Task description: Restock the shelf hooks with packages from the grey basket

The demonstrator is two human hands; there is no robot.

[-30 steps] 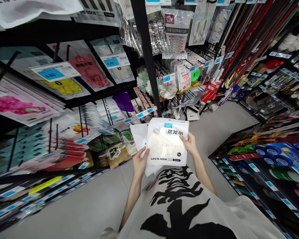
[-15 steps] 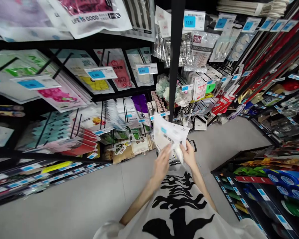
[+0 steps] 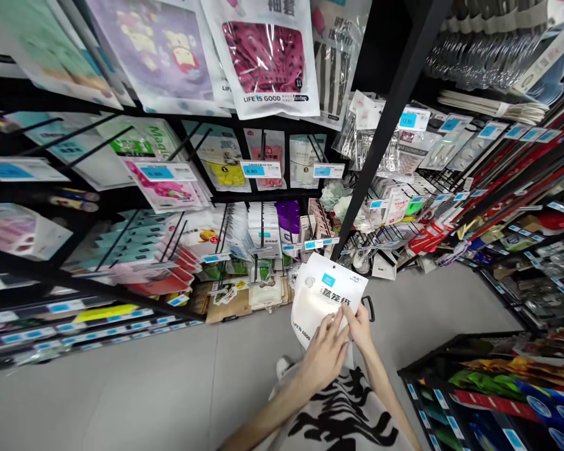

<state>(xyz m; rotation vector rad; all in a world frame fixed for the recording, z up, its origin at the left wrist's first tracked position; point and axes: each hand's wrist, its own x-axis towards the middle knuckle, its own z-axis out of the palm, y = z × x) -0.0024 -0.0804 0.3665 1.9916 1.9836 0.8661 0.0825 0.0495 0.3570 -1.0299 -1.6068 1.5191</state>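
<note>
A flat white pack of steamer paper (image 3: 310, 297), printed with Chinese characters and a blue label, is held in front of my body, tilted. My right hand (image 3: 360, 329) grips its lower right edge. Across the pack's lower front lie the bent fingers of my left hand (image 3: 326, 354), close beside the right fingertips. My left thumb is hidden. The two hands cover the pack's lower right corner.
A black rack post (image 3: 388, 119) rises just beyond the pack. Hooks to the left carry bagged gloves (image 3: 270, 160) and pink shower caps (image 3: 266, 56). A dark handle (image 3: 368, 309) shows behind my right hand. Another shelf (image 3: 432, 376) stands at right.
The pack has turned its printed front toward me and come into focus. My left hand has shifted from its lower left part onto the front, near my right hand. The camera view has shifted.
</note>
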